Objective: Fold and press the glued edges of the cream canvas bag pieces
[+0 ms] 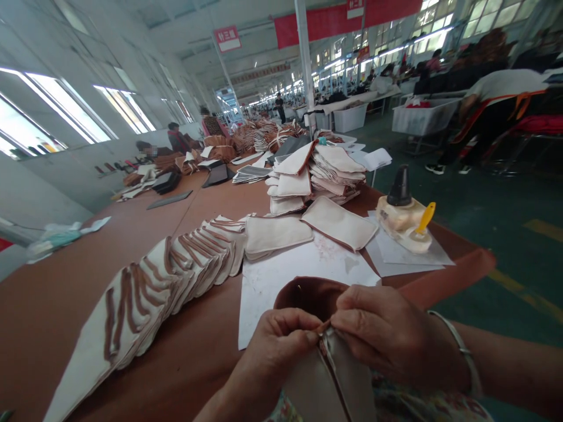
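Close to my body is a sewn piece of cream fabric and brown leather (308, 384), with a brown-edged seam or zip running down its middle. My left hand (275, 346) pinches its upper edge from the left between thumb and fingers. From the right, my right hand (387, 334) grips the same edge, its fingertips almost touching the left ones. A brown curved flap (303, 292) stands up behind my fingers. Just beyond lies a white paper sheet (272, 287), with flat cream pieces (279, 234) at its far edge.
A fanned row of cream pieces with brown strips (176, 275) covers the left of the brown table (39, 305). Behind stands a stacked pile (334, 167). A glue container (402, 223) with a yellow-handled brush (426, 218) sits right. A person (501, 99) bends beside a white bin (422, 120).
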{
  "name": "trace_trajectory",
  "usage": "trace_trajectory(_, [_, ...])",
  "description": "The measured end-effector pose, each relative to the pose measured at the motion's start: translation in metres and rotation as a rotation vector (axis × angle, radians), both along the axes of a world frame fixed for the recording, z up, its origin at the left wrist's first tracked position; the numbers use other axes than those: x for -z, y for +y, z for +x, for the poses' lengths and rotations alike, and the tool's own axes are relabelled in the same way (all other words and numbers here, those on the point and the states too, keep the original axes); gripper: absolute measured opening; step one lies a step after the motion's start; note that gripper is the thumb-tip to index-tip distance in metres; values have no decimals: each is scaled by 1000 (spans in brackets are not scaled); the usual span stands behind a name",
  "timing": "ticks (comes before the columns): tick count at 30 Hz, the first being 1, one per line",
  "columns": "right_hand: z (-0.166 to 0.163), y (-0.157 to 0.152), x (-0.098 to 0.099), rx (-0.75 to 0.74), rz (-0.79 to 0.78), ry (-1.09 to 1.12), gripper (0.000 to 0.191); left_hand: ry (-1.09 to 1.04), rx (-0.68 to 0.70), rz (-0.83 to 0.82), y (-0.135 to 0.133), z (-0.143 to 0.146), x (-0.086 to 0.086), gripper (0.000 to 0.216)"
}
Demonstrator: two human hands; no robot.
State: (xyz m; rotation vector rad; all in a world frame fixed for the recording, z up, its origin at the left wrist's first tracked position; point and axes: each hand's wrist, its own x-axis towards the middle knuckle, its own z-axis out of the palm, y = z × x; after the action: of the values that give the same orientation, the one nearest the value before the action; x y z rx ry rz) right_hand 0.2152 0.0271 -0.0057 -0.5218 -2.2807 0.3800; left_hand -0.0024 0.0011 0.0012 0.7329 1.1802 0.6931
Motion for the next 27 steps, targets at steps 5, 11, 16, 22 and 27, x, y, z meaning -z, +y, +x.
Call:
trace_trajectory(5, [-6, 3, 2, -40, -143, 42, 15, 17, 18, 13, 0, 1, 0, 31])
trace_trajectory(11, [-2, 14, -5, -205, -210, 49, 14, 40, 45, 35, -1, 3, -6, 29])
trace_trajectory(16, [-7, 18, -8, -177, -3, -44, 18, 83, 97, 54, -3, 5, -7, 24])
trace_trajectory(22, [-3, 14, -5, -123, 480, -166, 22, 232, 137, 102, -3, 1, -10, 25])
trace_trajectory(27, [7, 7, -2, -157, 323, -31, 20, 308, 219, 158, -4, -3, -16, 24])
